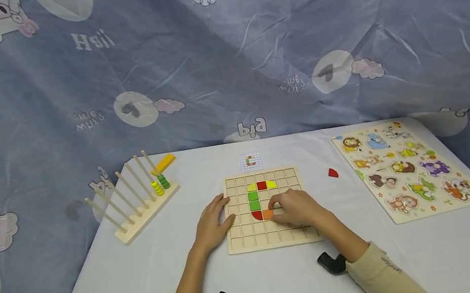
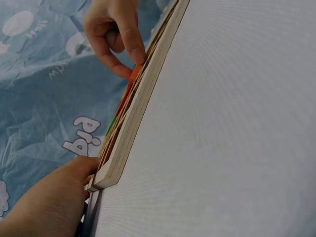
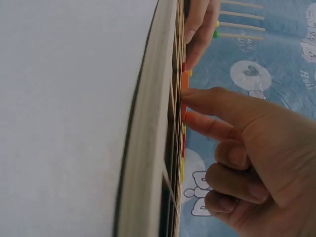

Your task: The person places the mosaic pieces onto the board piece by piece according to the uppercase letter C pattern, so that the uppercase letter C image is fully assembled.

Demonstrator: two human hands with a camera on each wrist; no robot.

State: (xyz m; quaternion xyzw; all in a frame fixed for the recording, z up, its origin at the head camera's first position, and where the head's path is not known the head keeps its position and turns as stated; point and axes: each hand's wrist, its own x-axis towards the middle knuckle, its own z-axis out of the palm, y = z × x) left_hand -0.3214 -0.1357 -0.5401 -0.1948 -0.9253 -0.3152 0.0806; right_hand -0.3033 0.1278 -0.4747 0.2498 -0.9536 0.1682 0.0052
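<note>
A wooden grid board (image 1: 241, 243) lies on the table. On it, green, red and yellow pieces form a bent outline, with a red quarter-round piece (image 1: 257, 215) at its lower left corner. Right of that piece is an orange square block (image 1: 267, 214). My right hand (image 1: 296, 207) pinches the orange block between thumb and index finger, the other fingers curled in, as the right wrist view shows. My left hand (image 1: 212, 227) rests at the board's left edge, thumb and fingertips touching it. A small pattern card (image 1: 250, 162) lies behind the board.
A loose red quarter-round piece (image 1: 333, 173) lies right of the board. Farther right is an animal puzzle board (image 1: 414, 172). A wooden peg stand (image 1: 149, 214) with yellow and green beads stands at left, a yellow bar (image 1: 164, 164) behind it. Patterned cloth (image 1: 221, 56) hangs behind.
</note>
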